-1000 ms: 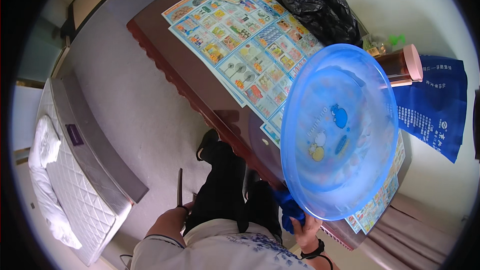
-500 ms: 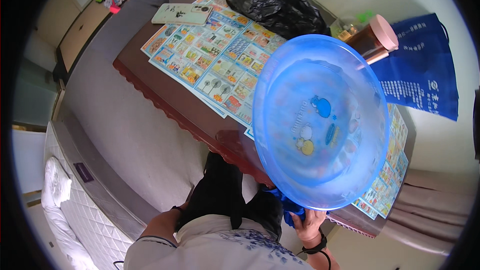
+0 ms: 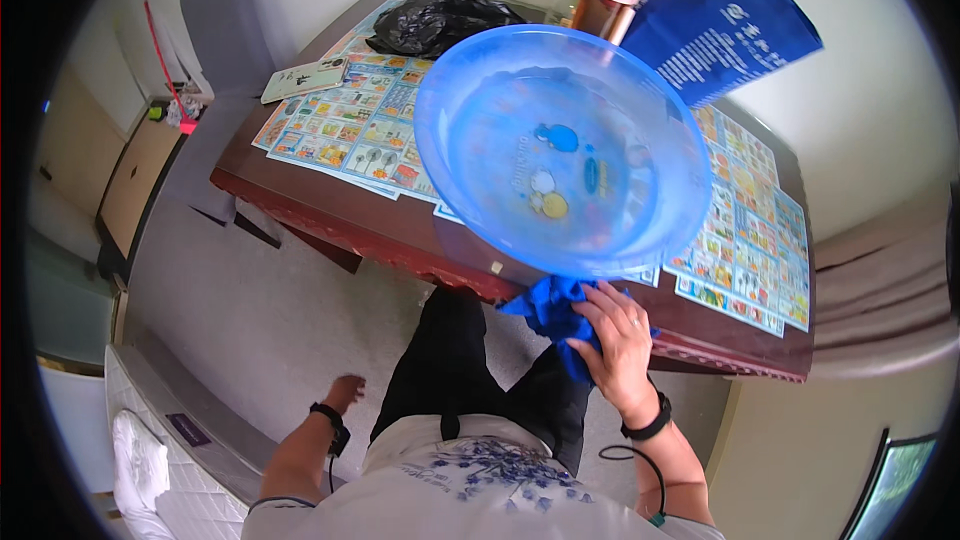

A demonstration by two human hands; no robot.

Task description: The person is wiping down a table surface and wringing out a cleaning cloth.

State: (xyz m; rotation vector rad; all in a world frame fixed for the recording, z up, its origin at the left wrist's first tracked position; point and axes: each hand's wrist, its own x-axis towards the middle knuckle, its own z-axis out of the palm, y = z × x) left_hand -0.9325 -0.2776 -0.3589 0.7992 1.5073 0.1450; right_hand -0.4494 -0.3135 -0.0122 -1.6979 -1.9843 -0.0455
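Reading the clock around the translucent blue basin point(image 3: 625, 190), with twelve at the top of our view, we see it over the table point(image 3: 400, 220) and its printed sheets point(image 3: 745, 240), hiding many of them. How the basin is supported underneath we cannot tell. At six, under its near rim, a blue cloth point(image 3: 552, 315) is bunched; part of it is covered by our right hand point(image 3: 615, 345), whose thumb and fingers pinch it. Whether those fingertips also touch the rim is hard to make out. Between seven and eight hangs our left hand point(image 3: 346, 394), small and foreshortened, well apart from the basin; we cannot tell whether its fingers are spread or curled. The mattress point(image 3: 200, 500) beyond it is cut off by the dark lens border.

Cartoon figures show on the basin's floor; we cannot tell whether liquid lies over them. Near twelve, a pink-lidded jar point(image 3: 598, 15) with brown contents loses its base behind the basin, and a clear container point(image 3: 560, 12) is mostly hidden beside it. Toward two stands a blue bag point(image 3: 725, 30), its inside unseen; between ten and eleven, a crumpled black plastic bag point(image 3: 440, 20) conceals any contents.
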